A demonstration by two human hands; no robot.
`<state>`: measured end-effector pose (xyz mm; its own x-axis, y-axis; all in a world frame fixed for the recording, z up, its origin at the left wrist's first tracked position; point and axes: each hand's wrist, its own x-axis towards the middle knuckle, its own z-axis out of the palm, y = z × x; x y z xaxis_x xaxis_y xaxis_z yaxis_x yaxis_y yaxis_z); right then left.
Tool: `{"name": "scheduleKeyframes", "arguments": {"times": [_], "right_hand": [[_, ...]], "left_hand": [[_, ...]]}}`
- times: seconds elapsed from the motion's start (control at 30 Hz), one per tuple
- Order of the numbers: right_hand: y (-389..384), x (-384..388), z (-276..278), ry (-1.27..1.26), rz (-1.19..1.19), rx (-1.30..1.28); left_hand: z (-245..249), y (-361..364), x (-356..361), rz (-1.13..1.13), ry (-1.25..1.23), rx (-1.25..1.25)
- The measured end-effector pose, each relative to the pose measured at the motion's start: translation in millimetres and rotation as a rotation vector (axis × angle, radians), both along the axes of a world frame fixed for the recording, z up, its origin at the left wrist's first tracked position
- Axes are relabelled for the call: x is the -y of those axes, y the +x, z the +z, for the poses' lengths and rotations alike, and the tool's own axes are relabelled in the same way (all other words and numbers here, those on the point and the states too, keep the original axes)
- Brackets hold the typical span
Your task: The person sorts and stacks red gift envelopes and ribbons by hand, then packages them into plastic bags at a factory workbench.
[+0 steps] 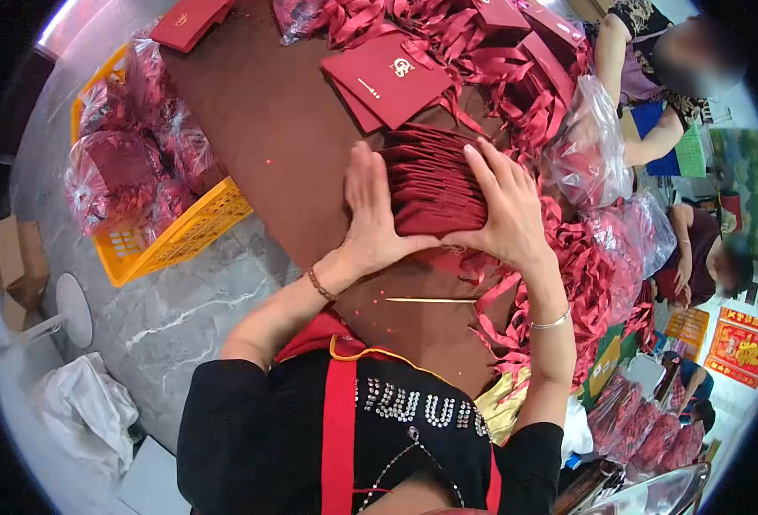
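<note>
A thick stack of dark red folded pieces [435, 184] stands on the brown table [250, 163], its many edges facing up. My left hand [375, 206] lies along the stack's left side, fingers extended and thumb across the near edge. On the right side, my right hand [508, 206] presses with its fingers at the far corner and its thumb at the near edge. The two thumbs nearly meet. Beyond the stack are flat red cards [388, 81] with a pale logo. A thin pale stick [430, 300] rests on the table nearer my body.
Red ribbons [568, 292] heap along the right side. A yellow crate [173, 240] at the left holds plastic-wrapped red bundles [117, 176]. Clear bags [589, 150] sit at the right edge, near another person's arm [654, 142]. More people are farther right.
</note>
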<state>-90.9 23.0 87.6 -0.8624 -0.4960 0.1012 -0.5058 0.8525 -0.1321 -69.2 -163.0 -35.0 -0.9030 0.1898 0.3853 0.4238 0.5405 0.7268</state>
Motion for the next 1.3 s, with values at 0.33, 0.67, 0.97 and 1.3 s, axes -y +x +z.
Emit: {"name": "scheduleKeyframes", "arguments": {"times": [0.33,0.67,0.97,1.3], "right_hand": [[6,-4,-3,0.049,0.004,-0.045],[7,-5,3,0.026,0.016,0.115],[6,-7,2,0.038,0.023,0.114],[-2,-8,2,0.062,0.005,0.106]], "left_hand": [[14,32,-8,0.166,0.242,-0.265],[4,46,-12,-0.074,0.429,-0.243],[6,42,-21,-0.088,0.725,0.169],[15,40,17,-0.127,0.546,0.120]]}}
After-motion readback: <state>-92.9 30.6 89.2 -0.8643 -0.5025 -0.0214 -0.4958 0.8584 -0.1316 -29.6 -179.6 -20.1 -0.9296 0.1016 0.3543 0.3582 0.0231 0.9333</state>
